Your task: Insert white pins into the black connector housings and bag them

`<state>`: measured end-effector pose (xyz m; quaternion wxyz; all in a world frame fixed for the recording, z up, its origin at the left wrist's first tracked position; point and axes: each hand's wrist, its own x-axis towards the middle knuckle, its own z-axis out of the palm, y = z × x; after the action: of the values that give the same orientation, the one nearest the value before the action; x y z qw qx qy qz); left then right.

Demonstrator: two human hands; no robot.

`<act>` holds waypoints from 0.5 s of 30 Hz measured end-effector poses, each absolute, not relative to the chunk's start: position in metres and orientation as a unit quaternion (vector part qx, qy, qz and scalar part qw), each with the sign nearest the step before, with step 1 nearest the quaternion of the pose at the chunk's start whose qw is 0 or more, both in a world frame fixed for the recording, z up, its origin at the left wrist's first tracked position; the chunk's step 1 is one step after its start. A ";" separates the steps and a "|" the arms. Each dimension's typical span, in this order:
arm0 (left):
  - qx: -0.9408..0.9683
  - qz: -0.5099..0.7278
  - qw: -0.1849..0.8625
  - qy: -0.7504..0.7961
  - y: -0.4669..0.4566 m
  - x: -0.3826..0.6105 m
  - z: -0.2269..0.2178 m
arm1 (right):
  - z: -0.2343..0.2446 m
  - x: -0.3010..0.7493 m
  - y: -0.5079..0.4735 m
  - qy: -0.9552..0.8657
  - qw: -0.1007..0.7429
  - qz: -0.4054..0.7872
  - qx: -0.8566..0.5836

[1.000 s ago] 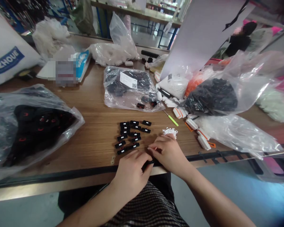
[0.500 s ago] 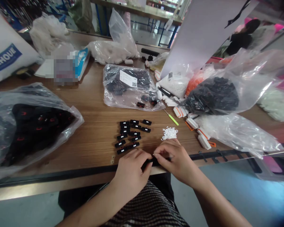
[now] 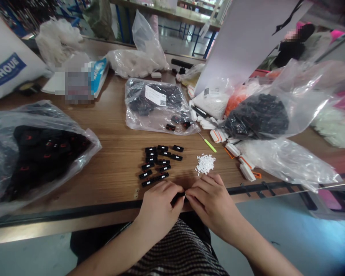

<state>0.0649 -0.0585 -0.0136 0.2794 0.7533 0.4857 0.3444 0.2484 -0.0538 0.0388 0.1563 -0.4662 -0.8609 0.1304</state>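
At the table's front edge, my left hand [image 3: 162, 203] is closed around a small black plastic connector [image 3: 176, 197], mostly hidden by the fingers. My right hand [image 3: 208, 201] meets it there, thumb and forefinger pinched at the connector's right end on a tiny white peg that the fingertips now nearly cover. Just beyond the right hand lies a loose pile of small white pegs [image 3: 206, 164]. Ahead of my left hand sit several black connectors [image 3: 164, 162] in rough rows, with white dots showing on their faces.
A thin screwdriver with a yellow-green handle [image 3: 209, 145] lies past the pegs. Clear bags of black parts stand at left [image 3: 46, 153], centre [image 3: 155, 101] and right [image 3: 255, 115]. White-and-orange pieces [image 3: 247, 171] lie right. A white panel [image 3: 241, 38] rises behind; a person [image 3: 293, 48] is beyond.
My right hand has moved slightly left and its fingertips have brought the tiny white peg against the connector in my left hand. My left hand stays nearly still.
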 end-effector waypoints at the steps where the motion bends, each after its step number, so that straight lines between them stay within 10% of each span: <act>1: 0.752 0.346 0.279 0.486 -0.058 0.065 -0.013 | 0.039 0.249 -0.055 -0.863 0.162 0.122 -0.463; 15: 0.753 0.341 0.279 0.489 -0.060 0.065 -0.013 | 0.031 0.254 -0.054 -0.843 0.203 0.141 -0.478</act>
<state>0.0645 -0.0595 -0.0128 0.2795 0.7527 0.4887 0.3415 0.2540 -0.0542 0.0309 0.2028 -0.4777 -0.8430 0.1412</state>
